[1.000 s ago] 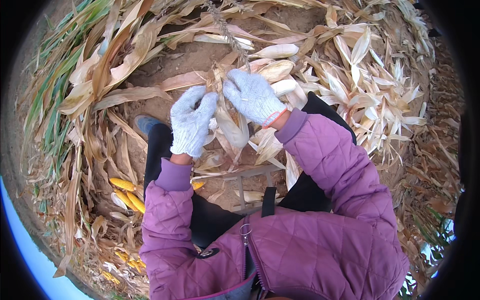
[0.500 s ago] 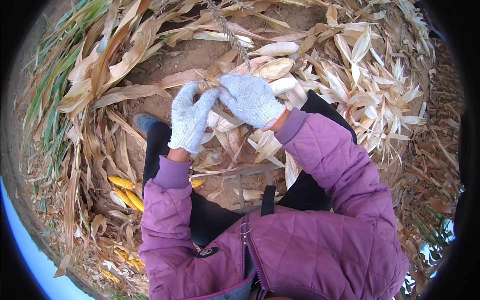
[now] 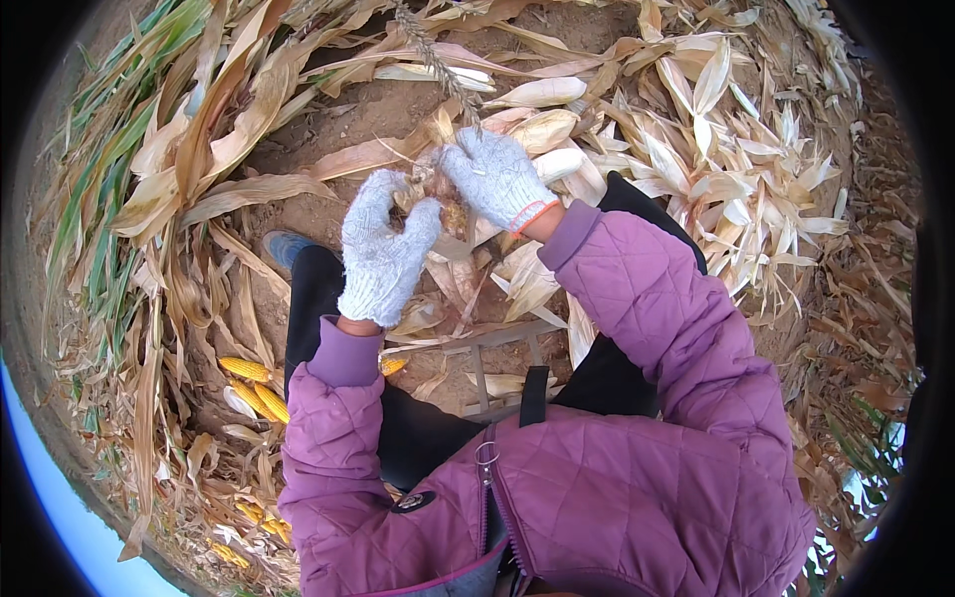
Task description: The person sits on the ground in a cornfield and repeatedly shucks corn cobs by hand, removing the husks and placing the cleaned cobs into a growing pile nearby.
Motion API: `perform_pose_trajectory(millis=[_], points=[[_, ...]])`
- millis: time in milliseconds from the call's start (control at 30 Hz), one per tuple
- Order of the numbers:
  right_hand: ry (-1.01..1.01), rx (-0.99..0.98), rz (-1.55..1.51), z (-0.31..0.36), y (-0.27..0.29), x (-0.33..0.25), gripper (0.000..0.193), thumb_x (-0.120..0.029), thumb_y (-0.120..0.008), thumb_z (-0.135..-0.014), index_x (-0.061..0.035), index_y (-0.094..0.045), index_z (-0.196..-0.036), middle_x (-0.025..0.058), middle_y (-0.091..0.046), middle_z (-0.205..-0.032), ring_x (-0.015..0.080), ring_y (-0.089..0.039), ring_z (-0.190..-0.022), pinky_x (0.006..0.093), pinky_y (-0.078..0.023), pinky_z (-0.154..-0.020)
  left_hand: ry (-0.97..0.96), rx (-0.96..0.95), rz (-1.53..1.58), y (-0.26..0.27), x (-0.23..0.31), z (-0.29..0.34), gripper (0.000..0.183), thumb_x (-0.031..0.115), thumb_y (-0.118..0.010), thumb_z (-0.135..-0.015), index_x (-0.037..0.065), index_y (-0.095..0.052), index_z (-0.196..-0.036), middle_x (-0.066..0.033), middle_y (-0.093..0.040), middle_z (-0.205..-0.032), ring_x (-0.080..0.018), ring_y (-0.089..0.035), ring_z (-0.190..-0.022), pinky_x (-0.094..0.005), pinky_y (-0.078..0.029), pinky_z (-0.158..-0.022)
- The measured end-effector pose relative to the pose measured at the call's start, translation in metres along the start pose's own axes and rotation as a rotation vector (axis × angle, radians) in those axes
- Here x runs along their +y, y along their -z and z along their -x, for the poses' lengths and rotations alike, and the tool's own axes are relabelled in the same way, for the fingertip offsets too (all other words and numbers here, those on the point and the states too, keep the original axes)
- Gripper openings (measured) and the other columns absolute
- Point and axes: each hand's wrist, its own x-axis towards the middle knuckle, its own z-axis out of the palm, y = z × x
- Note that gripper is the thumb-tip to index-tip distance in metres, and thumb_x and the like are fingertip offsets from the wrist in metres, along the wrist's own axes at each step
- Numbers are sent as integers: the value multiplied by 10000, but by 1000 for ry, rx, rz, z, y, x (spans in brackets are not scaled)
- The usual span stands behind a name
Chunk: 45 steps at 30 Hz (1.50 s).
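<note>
Clock positions ran from the centre of view, 12 straight ahead of the person. Nearest, at 6: a purple quilted jacket [image 3: 617, 488] with a ring zip pull [image 3: 486, 454], and a black strap [image 3: 534, 398] above it. Beyond the strap, a metal frame [image 3: 479, 373] lay between 2 black-clad legs [image 3: 612, 383].

Left hand [image 3: 386, 239], 10 o'clock: pale knit glove, thumb and fingers parted in a C, just beside the ear; contact could not be told. Right hand [image 3: 497, 174], 12 o'clock: matching glove, orange cuff edge, fingers closed on the ear. Ear of corn [image 3: 455, 214] sat between the 2 hands, toward 11, a patch of yellow kernels bared, brown silk [image 3: 434, 186] bunched about it.

At 8, 3 yellow cobs [image 3: 245, 369] lay together on the ground; 1 more [image 3: 393, 366] showed beside the left sleeve. A blue shoe [image 3: 286, 247] stood at 9. Several ears in pale husk [image 3: 542, 93] lay near 1. Loose stripped husks [image 3: 716, 184] were heaped at 2. A dry tassel [image 3: 428, 50] crossed toward 12; green leaves [image 3: 119, 129] stretched at 10. Farther off, more cobs [image 3: 231, 554] lay past 7.
</note>
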Motion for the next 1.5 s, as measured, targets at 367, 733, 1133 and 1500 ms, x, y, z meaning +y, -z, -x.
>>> perform_pose_trajectory(millis=[367,733,1133,1500], points=[[-579,-117,-1522,-1,10,-25,308,-210,-526,-990,-20,-566,-1229,63,-643,-1123,152,-621,-992,315,-500,-891,-45,125,158,10,-13,-21,287,189,-469,-1014,-2,-570,-1203,-167,-638,-1172,-217,-610,-1108,-344,-460,-978],[-919,-144,-1591,-5,47,-32,362,-136,-634,-869,-21,-555,-1202,184,-623,-1107,376,-578,-1076,427,-456,-974,126,300,862,77,-40,-49,457,357,-528,-979,-60,-552,-1166,-113,-630,-705,-285,-654,-737,-453,-554,-809],[134,276,168,-8,41,-19,398,-150,-579,-879,-84,-543,-1269,156,-591,-1218,345,-575,-1091,415,-504,-878,21,574,247,78,-14,-44,424,331,-382,-1016,-21,-592,-1128,-184,-716,-830,-214,-689,-807,-289,-498,-792],[658,287,-420,0,36,-61,387,-317,-432,-1018,-34,-584,-1234,155,-677,-1090,265,-658,-1034,375,-508,-904,42,395,205,44,-8,-41,450,350,-310,-1038,0,-557,-1179,-190,-720,-969,-218,-678,-950,-305,-452,-933]])
